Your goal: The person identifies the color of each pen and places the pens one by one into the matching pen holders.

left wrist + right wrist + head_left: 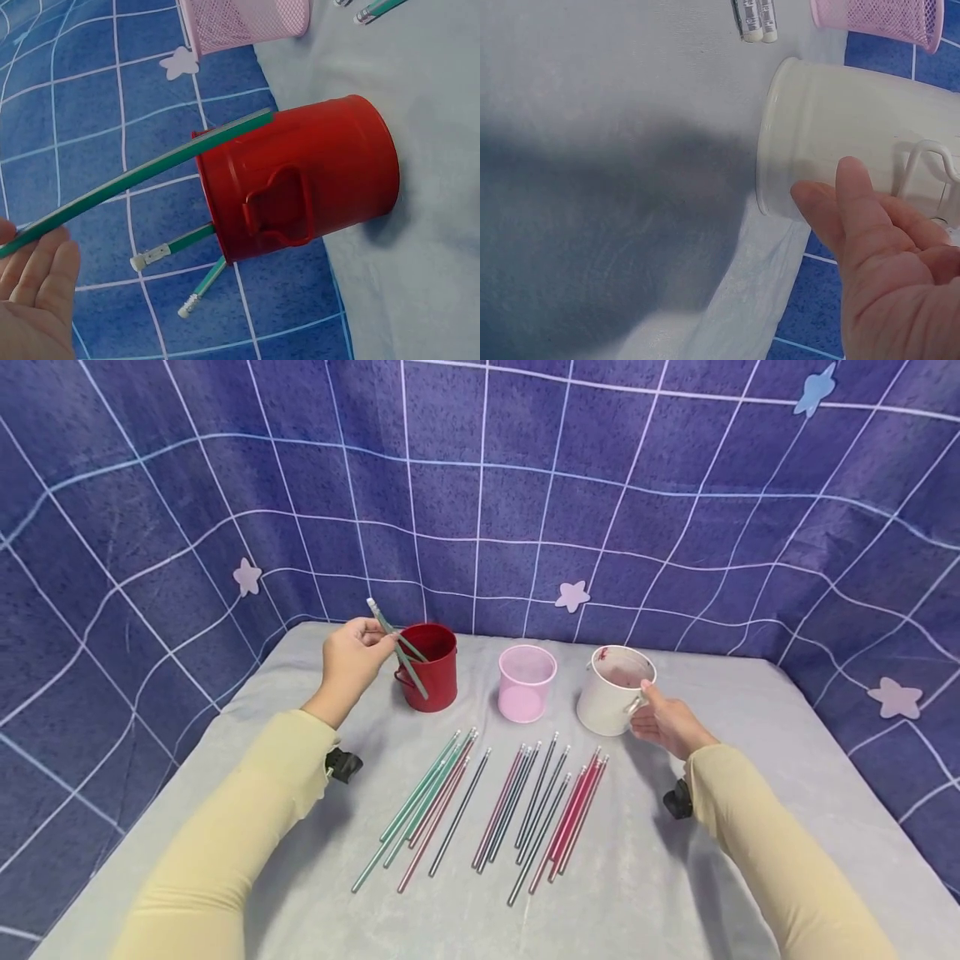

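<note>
My left hand [356, 657] pinches a green pencil [405, 656] near its white eraser end. The pencil slants down across the outside of a red bucket [437, 681] in the head view, and its lower end overlaps the bucket's side in the left wrist view. Two green pencils [196, 235] stick out of the bucket's mouth, erasers outward. My right hand [670, 724] is at the side of a white bucket [604, 703], its thumb by the rim and handle. In the right wrist view its fingers [855, 196] lie loosely extended along the bucket's wall.
A pink mesh cup [525, 689] stands between the two buckets. Green, dark and red pencils [536, 810] lie in loose groups on the grey cloth [315, 893] in front. A blue gridded curtain [517, 502] hangs behind the table.
</note>
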`<move>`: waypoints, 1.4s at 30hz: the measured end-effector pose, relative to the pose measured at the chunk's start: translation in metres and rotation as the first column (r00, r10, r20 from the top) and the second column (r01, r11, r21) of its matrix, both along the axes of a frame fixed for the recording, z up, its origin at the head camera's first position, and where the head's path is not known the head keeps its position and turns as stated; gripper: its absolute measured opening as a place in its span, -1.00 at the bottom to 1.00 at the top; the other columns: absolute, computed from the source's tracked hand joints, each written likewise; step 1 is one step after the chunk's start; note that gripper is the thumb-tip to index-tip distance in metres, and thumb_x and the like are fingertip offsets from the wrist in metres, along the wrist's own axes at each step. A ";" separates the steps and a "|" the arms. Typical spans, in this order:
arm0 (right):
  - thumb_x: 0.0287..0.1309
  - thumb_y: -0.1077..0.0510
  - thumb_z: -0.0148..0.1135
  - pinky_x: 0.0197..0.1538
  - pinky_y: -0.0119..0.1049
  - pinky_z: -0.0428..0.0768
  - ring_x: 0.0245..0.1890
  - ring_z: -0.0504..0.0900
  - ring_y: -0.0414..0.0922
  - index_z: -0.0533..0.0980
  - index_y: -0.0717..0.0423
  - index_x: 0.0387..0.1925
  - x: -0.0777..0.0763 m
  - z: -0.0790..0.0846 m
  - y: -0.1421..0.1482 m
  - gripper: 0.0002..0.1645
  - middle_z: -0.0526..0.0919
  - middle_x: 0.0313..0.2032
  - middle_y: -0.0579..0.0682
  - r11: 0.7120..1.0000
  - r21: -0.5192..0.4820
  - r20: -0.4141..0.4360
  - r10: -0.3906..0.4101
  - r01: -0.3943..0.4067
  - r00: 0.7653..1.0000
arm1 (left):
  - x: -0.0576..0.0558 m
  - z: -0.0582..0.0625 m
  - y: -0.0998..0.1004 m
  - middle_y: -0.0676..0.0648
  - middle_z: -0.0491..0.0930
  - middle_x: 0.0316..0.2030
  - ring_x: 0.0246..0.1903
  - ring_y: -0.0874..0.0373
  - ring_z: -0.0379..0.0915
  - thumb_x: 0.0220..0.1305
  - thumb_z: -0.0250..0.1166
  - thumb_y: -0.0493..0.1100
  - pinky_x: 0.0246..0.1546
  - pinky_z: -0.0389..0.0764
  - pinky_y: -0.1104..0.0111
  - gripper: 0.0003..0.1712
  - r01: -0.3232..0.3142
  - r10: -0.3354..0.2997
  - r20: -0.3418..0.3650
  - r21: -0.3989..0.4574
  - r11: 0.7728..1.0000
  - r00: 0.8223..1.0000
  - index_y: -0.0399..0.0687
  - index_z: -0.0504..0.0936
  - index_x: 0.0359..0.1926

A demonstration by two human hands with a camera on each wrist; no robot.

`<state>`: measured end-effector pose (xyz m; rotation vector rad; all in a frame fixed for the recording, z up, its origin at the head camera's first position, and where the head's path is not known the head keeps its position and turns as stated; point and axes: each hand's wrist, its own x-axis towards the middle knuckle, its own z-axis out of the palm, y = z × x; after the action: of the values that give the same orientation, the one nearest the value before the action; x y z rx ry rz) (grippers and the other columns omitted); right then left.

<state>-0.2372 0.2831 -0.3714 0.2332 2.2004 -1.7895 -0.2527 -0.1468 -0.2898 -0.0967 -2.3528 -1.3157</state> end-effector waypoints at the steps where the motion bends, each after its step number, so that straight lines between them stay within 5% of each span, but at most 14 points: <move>1: 0.38 -0.30 -0.43 0.15 -0.20 0.48 0.18 0.39 0.21 0.03 0.79 0.19 0.000 -0.001 -0.001 0.07 0.16 0.22 0.64 1.000 0.000 0.001 -0.004 0.004 1.000 | 0.000 0.000 -0.001 -0.29 0.69 -0.33 -0.50 0.51 0.38 0.17 0.26 -0.24 -0.46 0.34 0.57 -0.77 -0.013 0.014 -0.012 0.014 1.000 1.000 -0.37 0.61 -0.24; 14: 0.38 -0.30 -0.43 0.17 -0.17 0.45 0.18 0.38 0.22 0.01 0.80 0.19 -0.003 -0.003 -0.004 0.08 0.14 0.21 0.65 1.000 -0.013 -0.009 0.010 -0.010 1.000 | -0.005 0.012 -0.012 -0.39 0.65 -0.25 -0.55 0.56 0.47 0.17 0.19 -0.37 -0.47 0.45 0.63 -0.89 -0.053 0.111 -0.176 0.306 0.951 0.978 -0.35 0.54 -0.26; 26: 0.38 -0.31 -0.45 0.22 -0.12 0.39 0.29 0.18 0.34 -0.02 0.79 0.21 -0.004 -0.003 -0.006 0.09 0.09 0.24 0.66 0.999 -0.033 -0.012 0.004 -0.005 1.000 | -0.021 -0.004 -0.016 -0.36 0.66 -0.28 -0.58 0.53 0.47 0.03 0.12 -0.44 -0.47 0.46 0.61 -0.79 -0.148 0.230 -0.128 0.456 0.878 0.965 -0.06 0.43 -0.36; 42: 0.39 -0.30 -0.44 0.13 -0.18 0.49 0.20 0.36 0.25 -0.01 0.80 0.20 0.002 -0.003 -0.003 0.08 0.12 0.23 0.66 1.000 -0.010 -0.019 -0.007 0.007 1.000 | -0.022 -0.014 -0.013 -0.37 0.65 -0.22 -0.50 0.63 0.43 0.11 0.18 -0.37 -0.39 0.42 0.64 -0.88 -0.135 0.182 -0.100 0.363 0.922 0.978 -0.25 0.48 -0.28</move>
<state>-0.2356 0.2799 -0.3741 0.2230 2.2062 -1.8133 -0.2748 -0.1599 -0.3042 0.1133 -1.9350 -1.5752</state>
